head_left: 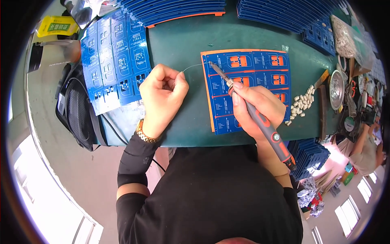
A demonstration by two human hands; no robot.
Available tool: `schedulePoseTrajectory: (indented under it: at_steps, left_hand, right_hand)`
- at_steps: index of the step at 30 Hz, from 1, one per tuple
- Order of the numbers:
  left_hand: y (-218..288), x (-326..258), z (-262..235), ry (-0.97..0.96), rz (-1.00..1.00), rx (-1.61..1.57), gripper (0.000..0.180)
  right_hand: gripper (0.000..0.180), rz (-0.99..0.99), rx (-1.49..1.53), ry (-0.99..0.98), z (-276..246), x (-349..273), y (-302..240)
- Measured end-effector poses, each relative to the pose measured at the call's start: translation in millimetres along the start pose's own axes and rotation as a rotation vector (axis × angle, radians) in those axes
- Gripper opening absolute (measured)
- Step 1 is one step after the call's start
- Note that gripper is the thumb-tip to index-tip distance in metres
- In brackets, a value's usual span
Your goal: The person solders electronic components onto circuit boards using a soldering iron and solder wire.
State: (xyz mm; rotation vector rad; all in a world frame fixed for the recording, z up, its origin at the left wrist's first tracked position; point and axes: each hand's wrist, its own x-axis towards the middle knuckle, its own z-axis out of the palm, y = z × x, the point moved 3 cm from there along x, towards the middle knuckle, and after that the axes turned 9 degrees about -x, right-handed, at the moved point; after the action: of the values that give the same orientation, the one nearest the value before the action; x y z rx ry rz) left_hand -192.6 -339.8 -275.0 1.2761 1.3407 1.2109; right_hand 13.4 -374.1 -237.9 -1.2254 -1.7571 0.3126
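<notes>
A blue circuit board panel (221, 100) lies on an orange backing (211, 106) on the green table. My right hand (260, 106) grips a grey and orange soldering iron (260, 120) like a pen. Its tip points at the panel's upper left corner. Between the thumb and forefinger of my left hand (164, 91), left of the panel, is a thin solder wire (192, 66). The wire runs right toward the iron's tip; whether the two touch is too small to tell. Small pale connectors (300, 105) lie in a loose heap right of the panel.
Another blue board panel (115, 61) lies at the left, beside a black bag (76, 107). Stacks of blue boards (178, 11) stand along the far edge, with more boards (308, 156) at lower right. A round metal dish (336, 90) sits at the right. A black cable (113, 129) hangs at the near left edge.
</notes>
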Motion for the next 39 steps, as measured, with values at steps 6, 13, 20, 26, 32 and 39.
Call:
schedulePoseTrajectory:
  at_steps: [6,13,20,26,32,39]
  left_hand:
    - [1.8,0.0,4.1,-0.036,0.053,0.100,0.018]
    - [3.7,-0.5,7.5,-0.072,0.164,0.162,0.015]
    - [5.2,-3.6,9.4,-0.101,0.187,0.183,0.014]
    - [11.3,-6.0,12.5,-0.157,0.214,0.240,0.013]
    - [12.0,-3.8,12.7,-0.184,0.284,0.299,0.013]
    - [11.4,-9.8,8.0,-0.162,0.181,0.173,0.015]
  right_hand:
    - [0.026,0.072,-0.028,-0.133,-4.8,-2.4,-5.8]
    - [0.025,0.061,0.009,-0.078,0.7,0.8,-9.4]
    - [0.024,0.070,0.011,-0.076,-0.9,-3.8,-11.9]
    - [0.022,0.025,0.014,-0.058,-0.4,-7.7,-13.5]
    - [0.020,0.039,0.035,-0.053,0.2,-6.6,-13.2]
    - [0.020,0.010,0.046,-0.038,0.3,-8.2,-11.3]
